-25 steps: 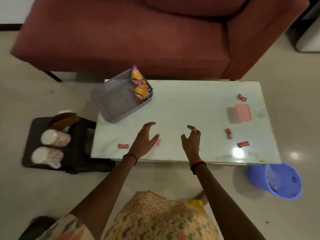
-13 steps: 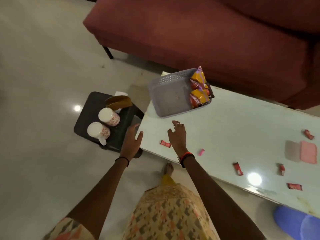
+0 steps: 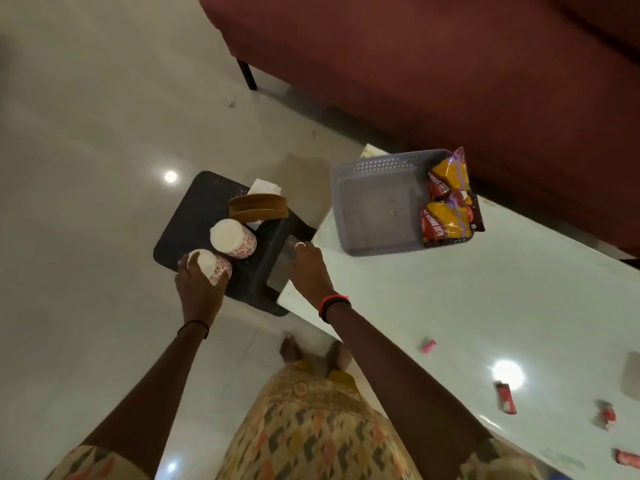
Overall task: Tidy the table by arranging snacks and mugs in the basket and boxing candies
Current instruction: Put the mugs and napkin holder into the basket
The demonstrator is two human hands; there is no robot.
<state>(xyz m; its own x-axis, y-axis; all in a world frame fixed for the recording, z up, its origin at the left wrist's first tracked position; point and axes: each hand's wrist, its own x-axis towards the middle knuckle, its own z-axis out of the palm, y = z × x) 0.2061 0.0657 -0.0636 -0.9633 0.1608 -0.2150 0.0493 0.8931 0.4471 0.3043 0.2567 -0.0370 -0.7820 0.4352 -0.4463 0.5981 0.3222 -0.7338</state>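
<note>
From the head camera we see our left hand (image 3: 199,284) wrapped around the near mug (image 3: 211,269), which lies on its side at the near edge of the black stool (image 3: 194,216). The second mug (image 3: 233,239) lies just behind it, touching it. Our right hand (image 3: 308,271) hovers with loose, spread fingers over the left corner of the table (image 3: 485,306), holding nothing. The grey basket (image 3: 374,209) sits at the far left corner with snack packets (image 3: 448,209) against its right wall. A pink candy (image 3: 428,346) and red candies (image 3: 505,397) lie scattered near the table's front edge.
</note>
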